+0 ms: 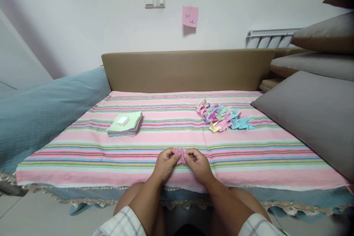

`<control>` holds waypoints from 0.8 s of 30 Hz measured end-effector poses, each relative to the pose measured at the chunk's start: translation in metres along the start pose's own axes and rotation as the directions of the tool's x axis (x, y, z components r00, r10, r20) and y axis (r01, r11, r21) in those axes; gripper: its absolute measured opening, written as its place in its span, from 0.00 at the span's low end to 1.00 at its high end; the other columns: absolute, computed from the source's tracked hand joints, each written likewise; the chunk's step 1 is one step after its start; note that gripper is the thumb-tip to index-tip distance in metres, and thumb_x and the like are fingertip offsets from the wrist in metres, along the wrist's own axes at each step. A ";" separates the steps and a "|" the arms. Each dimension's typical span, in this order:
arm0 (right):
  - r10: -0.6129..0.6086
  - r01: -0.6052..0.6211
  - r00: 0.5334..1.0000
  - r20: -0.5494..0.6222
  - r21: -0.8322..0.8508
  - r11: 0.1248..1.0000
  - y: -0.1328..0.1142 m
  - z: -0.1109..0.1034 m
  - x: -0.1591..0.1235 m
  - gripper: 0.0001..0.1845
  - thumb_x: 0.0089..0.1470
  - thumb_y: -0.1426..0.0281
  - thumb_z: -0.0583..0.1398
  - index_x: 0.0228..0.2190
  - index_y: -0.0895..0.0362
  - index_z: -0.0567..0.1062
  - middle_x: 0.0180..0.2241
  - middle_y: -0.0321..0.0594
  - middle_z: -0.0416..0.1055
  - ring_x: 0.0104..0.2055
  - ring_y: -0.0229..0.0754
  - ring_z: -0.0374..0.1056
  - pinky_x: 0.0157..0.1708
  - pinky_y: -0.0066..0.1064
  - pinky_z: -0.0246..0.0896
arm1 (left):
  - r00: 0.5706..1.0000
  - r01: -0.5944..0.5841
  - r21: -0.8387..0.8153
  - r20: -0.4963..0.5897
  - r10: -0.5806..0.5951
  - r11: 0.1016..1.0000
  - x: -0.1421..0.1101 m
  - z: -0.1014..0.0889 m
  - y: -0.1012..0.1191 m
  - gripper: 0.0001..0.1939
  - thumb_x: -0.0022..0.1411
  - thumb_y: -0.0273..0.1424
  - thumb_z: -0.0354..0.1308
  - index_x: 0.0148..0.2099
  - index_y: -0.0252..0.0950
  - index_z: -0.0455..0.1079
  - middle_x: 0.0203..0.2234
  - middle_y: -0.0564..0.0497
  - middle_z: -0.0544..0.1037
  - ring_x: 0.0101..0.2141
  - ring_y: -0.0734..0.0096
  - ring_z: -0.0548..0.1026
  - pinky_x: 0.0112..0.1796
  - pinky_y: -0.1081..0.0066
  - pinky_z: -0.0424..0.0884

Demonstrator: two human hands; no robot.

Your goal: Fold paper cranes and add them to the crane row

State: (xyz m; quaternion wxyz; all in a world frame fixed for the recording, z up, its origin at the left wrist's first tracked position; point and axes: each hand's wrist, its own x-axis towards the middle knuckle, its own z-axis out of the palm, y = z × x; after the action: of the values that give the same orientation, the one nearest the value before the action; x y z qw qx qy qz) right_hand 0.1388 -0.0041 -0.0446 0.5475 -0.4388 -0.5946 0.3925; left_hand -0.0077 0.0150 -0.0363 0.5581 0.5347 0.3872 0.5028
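Note:
A small piece of folded pink paper [180, 156] is pinched between my two hands, low over the front of the striped cloth. My left hand [166, 160] grips its left side between thumb and fingers. On its right side, my right hand [197, 161] is closed in a similar pinch. The fingers cover part of the paper, so its full shape is hard to make out. Beyond my right hand lies a cluster of folded paper cranes [221, 117] in pink, purple, blue, green and yellow. Up and to the left sits a stack of coloured paper sheets [132, 121], green on top.
A small white object [122, 121] rests on the paper stack. The striped cloth [171, 136] covers the sofa seat, with a brown backrest [188, 72] behind. Grey cushions [309, 114] pile up at the right; a blue-covered armrest [55, 107] bounds the left.

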 end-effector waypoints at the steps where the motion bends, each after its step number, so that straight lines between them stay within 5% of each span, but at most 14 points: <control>1: 0.008 -0.008 1.000 0.011 0.005 1.000 0.000 0.000 0.000 0.11 0.51 0.62 0.57 0.26 0.57 0.69 0.21 0.33 0.63 0.23 0.34 0.59 0.24 0.26 0.56 | 1.000 -0.001 0.006 0.001 0.001 1.000 0.000 0.000 0.000 0.14 0.49 0.39 0.63 0.26 0.33 0.67 0.19 0.57 0.68 0.23 0.78 0.64 0.27 0.76 0.60; 9: 0.035 -0.032 0.995 0.096 -0.034 0.999 -0.003 0.004 0.001 0.17 0.47 0.62 0.62 0.39 0.56 0.70 0.27 0.34 0.70 0.27 0.35 0.63 0.27 0.27 0.60 | 1.000 0.003 -0.013 -0.003 -0.003 1.000 -0.002 0.002 0.002 0.16 0.50 0.41 0.62 0.30 0.33 0.68 0.23 0.55 0.70 0.26 0.76 0.65 0.30 0.75 0.61; 15: 0.091 -0.085 0.984 0.153 -0.043 0.995 -0.007 0.003 0.003 0.11 0.49 0.61 0.60 0.26 0.56 0.73 0.24 0.36 0.73 0.26 0.37 0.66 0.28 0.28 0.60 | 0.999 0.016 -0.068 -0.036 -0.018 0.998 -0.002 0.004 0.002 0.16 0.49 0.41 0.63 0.26 0.32 0.65 0.18 0.57 0.66 0.22 0.80 0.61 0.26 0.77 0.57; 24: 0.086 -0.084 0.982 0.167 -0.015 0.996 -0.003 0.001 0.004 0.12 0.48 0.62 0.60 0.21 0.57 0.73 0.22 0.37 0.73 0.25 0.37 0.65 0.27 0.27 0.58 | 1.000 0.007 -0.092 -0.013 -0.009 0.996 -0.002 0.003 0.002 0.15 0.48 0.38 0.65 0.25 0.33 0.66 0.17 0.57 0.68 0.21 0.80 0.64 0.25 0.77 0.59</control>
State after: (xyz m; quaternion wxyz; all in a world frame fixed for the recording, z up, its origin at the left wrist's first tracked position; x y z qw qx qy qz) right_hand 0.1370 -0.0014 -0.0403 0.4765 -0.4315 -0.6208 0.4487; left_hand -0.0056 0.0122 -0.0340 0.5814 0.5034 0.3696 0.5214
